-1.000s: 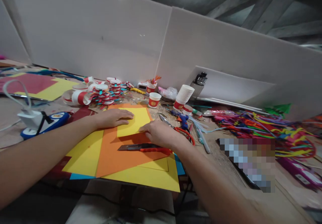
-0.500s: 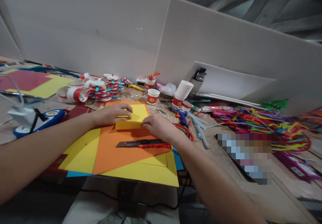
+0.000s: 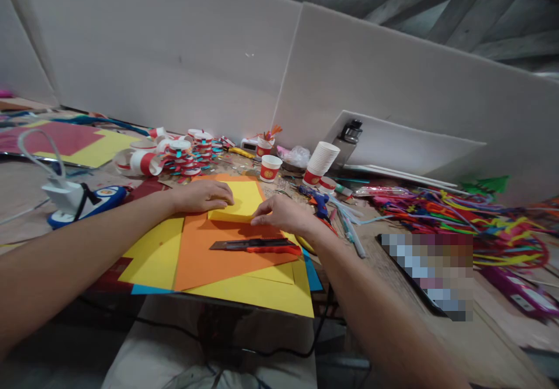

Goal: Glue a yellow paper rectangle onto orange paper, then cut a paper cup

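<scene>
- Bending more than a second ago, the yellow paper [image 3: 245,195] suggests a fold forming.
- Right hand [image 3: 282,213] pinches its near edge; left hand [image 3: 205,195] rests atop, grip unclear.

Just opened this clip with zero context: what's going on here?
Paper handling: the left hand rests over the left part of a small yellow sheet, and the right hand is at its near right corner. The sheet's near edge looks bent. A utility knife lies on the orange paper beneath, in neither hand. A paper cup stands beyond.
</scene>
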Action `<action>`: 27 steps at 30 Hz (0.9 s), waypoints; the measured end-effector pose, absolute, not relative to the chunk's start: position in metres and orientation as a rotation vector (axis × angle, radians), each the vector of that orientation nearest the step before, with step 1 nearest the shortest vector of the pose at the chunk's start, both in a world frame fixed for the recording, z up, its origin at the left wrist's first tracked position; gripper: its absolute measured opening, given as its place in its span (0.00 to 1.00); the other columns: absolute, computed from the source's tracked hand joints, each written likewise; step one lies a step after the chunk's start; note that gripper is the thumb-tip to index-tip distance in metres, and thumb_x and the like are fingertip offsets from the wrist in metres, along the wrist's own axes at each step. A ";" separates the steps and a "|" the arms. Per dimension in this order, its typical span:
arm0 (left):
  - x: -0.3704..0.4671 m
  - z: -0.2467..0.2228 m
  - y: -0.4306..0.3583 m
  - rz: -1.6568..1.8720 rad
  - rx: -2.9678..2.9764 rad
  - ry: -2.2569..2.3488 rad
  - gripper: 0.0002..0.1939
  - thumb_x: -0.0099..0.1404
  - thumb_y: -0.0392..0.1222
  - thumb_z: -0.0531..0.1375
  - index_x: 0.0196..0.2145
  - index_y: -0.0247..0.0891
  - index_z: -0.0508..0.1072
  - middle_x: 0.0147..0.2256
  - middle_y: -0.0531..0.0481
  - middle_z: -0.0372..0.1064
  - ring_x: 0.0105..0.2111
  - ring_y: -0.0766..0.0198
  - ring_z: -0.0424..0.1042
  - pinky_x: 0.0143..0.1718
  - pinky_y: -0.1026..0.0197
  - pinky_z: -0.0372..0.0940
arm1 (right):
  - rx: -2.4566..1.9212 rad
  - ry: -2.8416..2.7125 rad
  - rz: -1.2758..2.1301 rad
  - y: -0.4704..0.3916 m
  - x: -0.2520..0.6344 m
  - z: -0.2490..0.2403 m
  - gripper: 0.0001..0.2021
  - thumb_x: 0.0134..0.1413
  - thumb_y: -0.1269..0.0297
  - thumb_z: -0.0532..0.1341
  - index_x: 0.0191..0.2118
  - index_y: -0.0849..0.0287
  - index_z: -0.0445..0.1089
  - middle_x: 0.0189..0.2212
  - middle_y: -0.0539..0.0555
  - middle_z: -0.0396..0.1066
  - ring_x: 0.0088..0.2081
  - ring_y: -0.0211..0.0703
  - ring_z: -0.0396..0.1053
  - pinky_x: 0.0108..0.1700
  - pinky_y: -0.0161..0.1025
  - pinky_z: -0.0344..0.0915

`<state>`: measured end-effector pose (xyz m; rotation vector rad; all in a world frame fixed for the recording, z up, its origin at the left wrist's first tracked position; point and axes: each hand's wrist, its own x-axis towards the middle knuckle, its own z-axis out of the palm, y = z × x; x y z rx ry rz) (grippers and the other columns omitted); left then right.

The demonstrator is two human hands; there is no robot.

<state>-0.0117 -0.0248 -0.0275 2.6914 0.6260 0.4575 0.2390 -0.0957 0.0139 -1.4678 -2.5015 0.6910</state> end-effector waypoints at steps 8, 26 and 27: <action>-0.012 -0.026 -0.028 0.440 2.690 0.657 0.14 0.67 0.39 0.53 0.43 0.39 0.78 0.46 0.44 0.73 0.46 0.59 0.71 0.51 0.62 0.60 | -1.475 -2.466 0.530 -0.101 0.235 0.014 0.08 0.53 0.66 0.61 0.34 0.58 0.78 0.28 0.49 0.77 0.28 0.36 0.68 0.30 0.32 0.57; -0.016 -0.033 -0.027 0.412 2.768 0.666 0.15 0.66 0.47 0.57 0.46 0.39 0.75 0.49 0.43 0.69 0.50 0.58 0.67 0.53 0.60 0.60 | -1.379 -2.615 0.370 -0.141 0.241 0.032 0.13 0.51 0.56 0.66 0.40 0.57 0.73 0.41 0.54 0.72 0.39 0.42 0.68 0.39 0.36 0.59; -0.017 -0.033 -0.027 0.408 2.776 0.670 0.15 0.66 0.47 0.57 0.47 0.38 0.74 0.49 0.43 0.68 0.50 0.58 0.67 0.53 0.59 0.60 | -1.404 -2.652 0.375 -0.146 0.243 0.032 0.14 0.50 0.56 0.67 0.40 0.57 0.72 0.40 0.54 0.71 0.39 0.42 0.67 0.38 0.36 0.59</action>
